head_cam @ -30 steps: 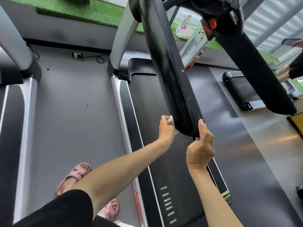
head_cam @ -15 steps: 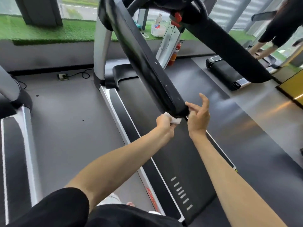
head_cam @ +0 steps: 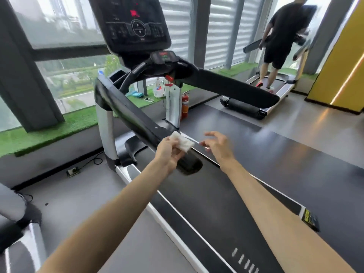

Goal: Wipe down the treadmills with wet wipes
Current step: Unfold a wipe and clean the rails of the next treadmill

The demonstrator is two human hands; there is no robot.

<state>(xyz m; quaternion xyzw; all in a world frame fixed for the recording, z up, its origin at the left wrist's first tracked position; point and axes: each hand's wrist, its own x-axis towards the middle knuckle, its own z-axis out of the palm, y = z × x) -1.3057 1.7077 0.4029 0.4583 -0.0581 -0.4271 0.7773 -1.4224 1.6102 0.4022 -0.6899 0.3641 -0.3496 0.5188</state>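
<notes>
The wet wipe (head_cam: 182, 142), a folded white pad, is pinched between the thumb and fingers of the left hand (head_cam: 169, 152) and is held over the upper face of the left handrail (head_cam: 136, 119), a short way up from the rail's rounded near end. Whether the wipe is pressed onto the black surface or held just clear of it cannot be told. The long axis of this handrail is seen to run from the near end, just below the left hand, away and up to the left toward the console (head_cam: 137, 26). Most of the rail is therefore judged to lie ahead of the wipe along that line, and the coming stroke is expected to be drawn along the rail rather than across it. The right hand (head_cam: 216, 144) is held just beside the wipe on its right, fingers spread and loosely bent, with nothing grasped; it is blurred, and no contact with wipe or rail is shown. The left hand is thus the nearer to the rail, and the wiping is judged to fall to it. The right handrail (head_cam: 236, 87) is set well apart across the treadmill (head_cam: 206, 203), on the right hand's side. Farther off, a fire extinguisher (head_cam: 184, 105) is stood by an upright, and a person (head_cam: 283, 30) is seen on a second treadmill (head_cam: 244, 108) by the window.
</notes>
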